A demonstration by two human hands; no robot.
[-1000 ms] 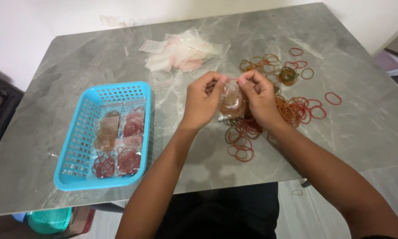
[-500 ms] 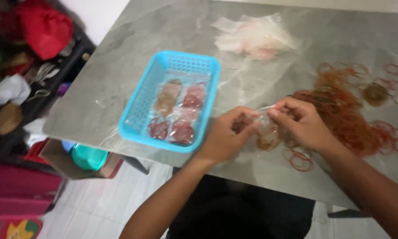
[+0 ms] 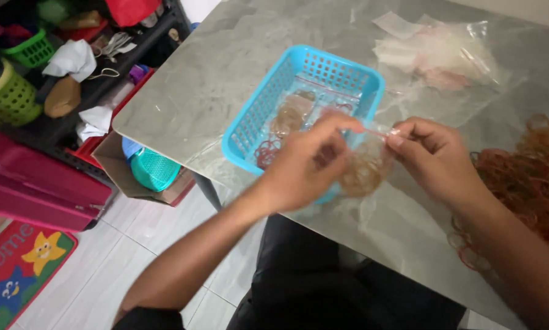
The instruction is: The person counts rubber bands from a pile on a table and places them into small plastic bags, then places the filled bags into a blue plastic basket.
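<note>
**Soft daylight, blurred hands**

Even, bright light fills the scene, with no hard shadows. The grey tabletop (image 3: 225,67) carries a pale sheen along its upper part, perhaps from a window beyond the frame. Both hands (image 3: 311,168) are smeared by motion, and the bag (image 3: 366,168) between them is hazy. The bands (image 3: 531,177) at right are soft. The basket (image 3: 250,122) reads sharper. Lines slant towards the edges.

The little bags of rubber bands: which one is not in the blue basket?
The clear bag held up between the left hand and right hand; the other filled bags lie inside the blue basket.
</note>
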